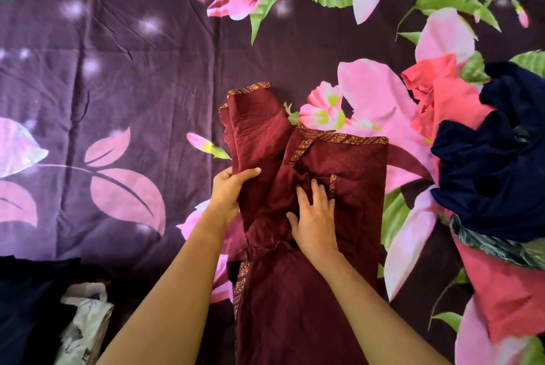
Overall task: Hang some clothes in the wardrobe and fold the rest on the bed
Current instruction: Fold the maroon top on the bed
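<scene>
The left hand grips a bunched fold of the maroon garment, thumb curled over the cloth. The right hand lies flat on it, fingers spread and pressing. The garment sits center to bottom of the frame on the floral bed sheet. A coral cloth and navy cloth are piled at the right edge, and a white plastic bag is in the lower left.

Two bare arms: left arm and right arm, smooth and round, wide near the bottom edge and thinner toward the wrists. Bare wrists too. Left hand and right hand bare as well, with slim fingers and a thumb each. Nails too small and blurry to tell much.
</scene>
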Available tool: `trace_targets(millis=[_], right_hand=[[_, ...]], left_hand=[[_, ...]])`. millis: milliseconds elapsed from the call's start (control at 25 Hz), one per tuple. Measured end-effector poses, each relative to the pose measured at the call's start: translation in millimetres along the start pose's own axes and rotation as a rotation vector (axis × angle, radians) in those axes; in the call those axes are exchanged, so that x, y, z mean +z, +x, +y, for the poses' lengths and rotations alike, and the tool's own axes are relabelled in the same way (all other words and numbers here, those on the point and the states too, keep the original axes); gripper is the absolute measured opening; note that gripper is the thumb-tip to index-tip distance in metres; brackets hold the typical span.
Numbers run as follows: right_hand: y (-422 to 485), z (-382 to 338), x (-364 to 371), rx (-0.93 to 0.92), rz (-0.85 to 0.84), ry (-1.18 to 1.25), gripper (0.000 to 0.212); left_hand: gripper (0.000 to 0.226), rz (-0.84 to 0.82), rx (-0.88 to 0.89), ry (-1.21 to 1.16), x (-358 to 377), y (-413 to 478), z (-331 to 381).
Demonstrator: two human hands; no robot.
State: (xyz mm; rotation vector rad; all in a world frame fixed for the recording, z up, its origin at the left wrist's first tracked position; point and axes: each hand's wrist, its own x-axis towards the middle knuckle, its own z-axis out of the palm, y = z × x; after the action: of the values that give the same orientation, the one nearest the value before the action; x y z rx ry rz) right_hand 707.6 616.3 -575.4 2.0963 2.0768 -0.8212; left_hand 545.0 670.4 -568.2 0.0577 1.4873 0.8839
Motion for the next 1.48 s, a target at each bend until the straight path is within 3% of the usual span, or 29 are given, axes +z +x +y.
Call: trace_targets(millis=[120, 240, 400, 520, 600, 680, 760, 840, 920, 960, 1080, 1280, 1400, 1480], right_hand=[[0.7, -0.3, 0.3, 0.005, 0.004, -0.013, 0.061], [1.6, 0.1, -2.1, -0.007, 0.010, -0.012, 0.060], [2.9, 1.9, 0.5, -0.018, 0.013, -0.036, 0.061], [2.1, 4.5, 1.1, -0.039, 0.023, -0.037, 0.061], [3.4, 11.0, 0.9, -0.041, -0.019, 0.064, 0.056], [3.4, 15.5, -1.0, 0.002, 0.039, 0.453, 0.040], [-1.4, 21.8, -10.6, 0.249, 0.288, 0.984, 0.017], [-4.6, 33.1, -29.6, 0.640, 0.463, 1.487, 0.025], [-9.0, 54.0, -40.7, 0.873, 0.379, 1.762, 0.040], [-13.3, 59.7, -44.8, 0.885, 0.300, 1.768, 0.041], [-24.5, 60.6, -35.5, 0.789, 0.213, 1.503, 0.033], [-27.0, 65.2, -22.1, 0.716, 0.455, 1.305, 0.022], [-42.7, 57.7, -18.3, 0.809, 0.446, 1.101, 0.028], [-53.5, 50.9, -12.7, 0.659, 0.556, 0.717, 0.040]], left_hand=[[0.022, -0.066, -0.040, -0.209, -6.8, -3.4, 13.3], [0.018, -0.140, -0.078, -0.420, -7.4, -9.2, 30.2], [0.014, -0.171, 0.080, -0.197, 8.5, -9.6, 48.9], [0.015, 0.014, 0.433, 0.148, 23.5, -6.3, 41.0], [0.020, 0.078, 0.808, 0.642, 30.1, -12.4, 25.0], [0.020, -0.130, 1.258, 1.033, 33.9, -22.3, 2.6], [0.029, -0.416, 1.521, 1.353, 31.9, -24.5, -27.3], [0.053, -0.507, 1.457, 1.672, 21.1, -19.1, -54.9], [0.063, -0.527, 1.305, 1.778, 8.9, -14.4, -70.1], [0.064, -0.542, 1.249, 1.786, 6.1, -15.4, -72.5], [0.058, -0.515, 1.209, 1.739, 8.9, -21.3, -72.4], [0.056, -0.243, 1.182, 1.555, 29.9, -22.9, -69.0], [0.088, -0.188, 1.029, 1.640, 40.8, -17.8, -54.7], [0.114, -0.209, 0.926, 1.761, 48.2, -16.5, -47.2]])
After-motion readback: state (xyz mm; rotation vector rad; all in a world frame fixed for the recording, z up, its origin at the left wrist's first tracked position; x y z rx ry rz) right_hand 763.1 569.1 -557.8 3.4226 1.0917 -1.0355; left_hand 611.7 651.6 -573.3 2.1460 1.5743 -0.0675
